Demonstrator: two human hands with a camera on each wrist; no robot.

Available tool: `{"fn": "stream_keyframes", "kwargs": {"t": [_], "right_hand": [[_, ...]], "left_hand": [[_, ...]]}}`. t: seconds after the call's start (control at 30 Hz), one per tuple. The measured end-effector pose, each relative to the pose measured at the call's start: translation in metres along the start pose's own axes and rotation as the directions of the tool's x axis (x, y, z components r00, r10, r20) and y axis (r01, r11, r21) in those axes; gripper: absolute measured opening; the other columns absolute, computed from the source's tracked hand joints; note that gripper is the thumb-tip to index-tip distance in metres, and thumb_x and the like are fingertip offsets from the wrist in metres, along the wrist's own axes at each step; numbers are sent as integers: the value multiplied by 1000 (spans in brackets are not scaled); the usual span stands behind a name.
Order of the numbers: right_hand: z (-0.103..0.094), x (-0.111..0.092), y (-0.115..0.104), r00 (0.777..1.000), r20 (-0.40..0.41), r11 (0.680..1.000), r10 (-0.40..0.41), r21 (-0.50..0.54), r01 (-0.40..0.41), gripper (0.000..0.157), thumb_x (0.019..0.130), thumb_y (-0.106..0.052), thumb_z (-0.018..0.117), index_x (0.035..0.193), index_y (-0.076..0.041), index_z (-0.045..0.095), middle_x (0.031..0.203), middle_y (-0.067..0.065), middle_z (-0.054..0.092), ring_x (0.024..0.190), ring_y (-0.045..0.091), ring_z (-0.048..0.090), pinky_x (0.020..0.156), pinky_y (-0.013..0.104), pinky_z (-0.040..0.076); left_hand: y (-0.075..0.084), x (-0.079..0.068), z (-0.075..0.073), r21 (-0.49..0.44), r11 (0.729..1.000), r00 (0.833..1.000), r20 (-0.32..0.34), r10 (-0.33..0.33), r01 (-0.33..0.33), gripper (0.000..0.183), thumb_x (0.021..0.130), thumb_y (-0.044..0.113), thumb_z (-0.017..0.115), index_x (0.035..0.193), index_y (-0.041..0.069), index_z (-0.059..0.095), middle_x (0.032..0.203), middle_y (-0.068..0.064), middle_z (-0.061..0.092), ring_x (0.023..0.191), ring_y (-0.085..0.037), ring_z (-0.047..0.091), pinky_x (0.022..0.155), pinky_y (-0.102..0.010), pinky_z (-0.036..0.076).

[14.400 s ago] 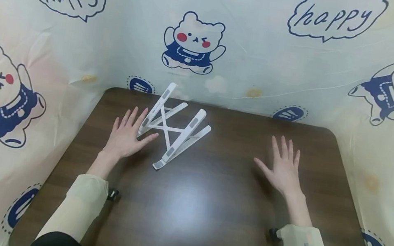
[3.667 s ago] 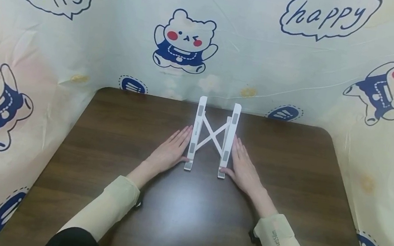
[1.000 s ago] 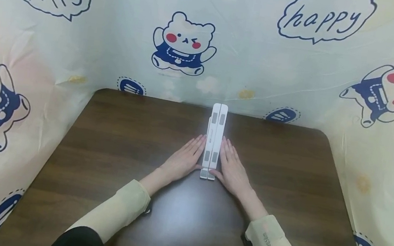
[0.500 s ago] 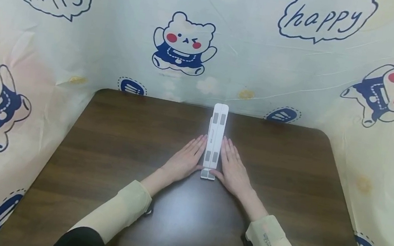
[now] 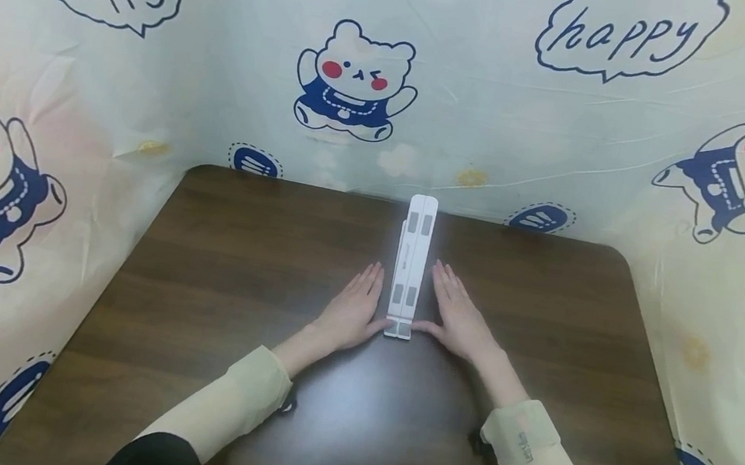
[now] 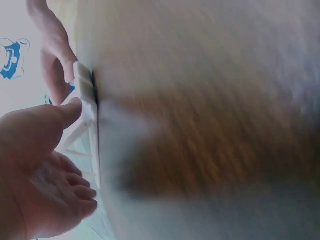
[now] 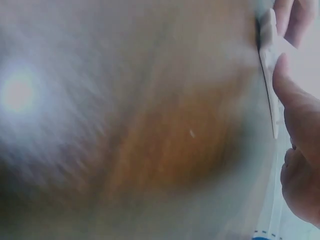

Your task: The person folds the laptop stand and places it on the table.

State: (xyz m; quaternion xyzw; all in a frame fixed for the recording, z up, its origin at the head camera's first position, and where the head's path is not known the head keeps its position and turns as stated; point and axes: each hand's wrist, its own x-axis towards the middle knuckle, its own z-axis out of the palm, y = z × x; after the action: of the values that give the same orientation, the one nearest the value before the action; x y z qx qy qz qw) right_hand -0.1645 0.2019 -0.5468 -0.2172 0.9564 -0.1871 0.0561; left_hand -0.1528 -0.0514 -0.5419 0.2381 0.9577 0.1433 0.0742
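A white folding laptop stand [image 5: 413,261] stands on the brown table [image 5: 214,306], its two long rails side by side with grey pads on top. To its left is my left hand [image 5: 351,312], fingers straight and a little apart from the rail, the thumb tip right at the stand's front end. My right hand [image 5: 463,323] lies on the other side, fingers straight with a narrow gap to the rail, its thumb pointing at the same front end. In the left wrist view, the stand's side [image 6: 87,95] shows thin struts beneath the rail.
A cloth backdrop [image 5: 474,104] with printed bears and "happy" bubbles surrounds the table's back and sides. The table's far edge runs close behind the stand. Light glares on the wood in front of the hands.
The laptop stand stood spread and slanted at the left, then sat between both hands mid-table, and its rails came together. In the last half second both hands' fingers have moved off its sides.
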Motion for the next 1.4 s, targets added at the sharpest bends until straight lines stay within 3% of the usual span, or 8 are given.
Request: {"fn": "stream_keyframes", "kwargs": {"t": [0.13, 0.27, 0.47, 0.63, 0.9, 1.07, 1.27, 1.4], "right_hand": [[-9, 5, 9, 999, -7, 999, 34, 11, -34, 114, 101, -52, 77, 175, 1, 10, 185, 21, 8, 174, 39, 11, 143, 54, 16], [-20, 14, 14, 997, -48, 998, 59, 8, -58, 102, 108, -47, 69, 176, 0, 10, 186, 20, 8, 174, 39, 11, 143, 55, 16], [-28, 32, 19, 997, -40, 998, 67, -6, -67, 83, 114, -33, 59, 174, 2, 14, 184, 23, 13, 173, 42, 13, 143, 54, 16], [-30, 41, 24, 996, -26, 996, 89, 3, -89, 83, 116, -34, 55, 174, 6, 11, 184, 26, 11, 173, 44, 13, 143, 54, 14], [-58, 60, 20, 995, -62, 997, 79, 29, -78, 78, 116, -32, 53, 174, 4, 14, 184, 25, 13, 173, 42, 11, 143, 55, 13], [-60, 66, 23, 993, -62, 993, 99, 65, -95, 75, 117, -28, 52, 174, 2, 15, 184, 24, 15, 173, 42, 12, 143, 55, 14], [-82, 72, 9, 978, -206, 995, 15, 102, 6, 69, 117, -24, 49, 175, -2, 20, 183, 22, 22, 172, 43, 20, 143, 56, 18], [-92, 75, -1, 975, -219, 995, -29, 89, 50, 64, 117, -22, 49, 175, -6, 26, 182, 21, 27, 171, 42, 21, 142, 56, 19]], "left_hand": [[6, -4, 0, 53, 999, 1000, -27, -9, 10, 107, 104, 57, 70, 171, -10, 20, 181, -29, 17, 171, -41, 21, 141, -51, 24], [12, -5, -1, 102, 995, 997, -83, -3, 12, 116, 100, 62, 74, 173, -7, 15, 183, -28, 15, 172, -39, 20, 141, -51, 24], [22, -3, 4, 86, 995, 995, -90, -45, 53, 127, 96, 71, 73, 174, -6, 10, 184, -26, 12, 173, -39, 18, 142, -49, 20], [28, -3, 9, 111, 992, 995, -81, -54, 63, 127, 96, 74, 70, 174, -6, 8, 184, -25, 10, 173, -38, 17, 143, -49, 20], [35, -1, 10, 175, 982, 986, -161, -44, 72, 133, 91, 76, 75, 173, -6, 12, 184, -25, 14, 172, -38, 22, 142, -49, 24], [45, 1, 15, 200, 974, 982, -175, -71, 107, 135, 90, 78, 74, 173, -7, 10, 184, -25, 13, 173, -37, 20, 142, -49, 25], [47, -3, 10, 201, 972, 979, -189, -81, 120, 130, 91, 77, 73, 173, -6, 16, 184, -25, 17, 172, -37, 23, 142, -48, 26], [41, -8, 9, 176, 978, 980, -180, -83, 116, 128, 92, 79, 71, 172, -6, 19, 183, -26, 19, 171, -38, 24, 141, -49, 27]]}}
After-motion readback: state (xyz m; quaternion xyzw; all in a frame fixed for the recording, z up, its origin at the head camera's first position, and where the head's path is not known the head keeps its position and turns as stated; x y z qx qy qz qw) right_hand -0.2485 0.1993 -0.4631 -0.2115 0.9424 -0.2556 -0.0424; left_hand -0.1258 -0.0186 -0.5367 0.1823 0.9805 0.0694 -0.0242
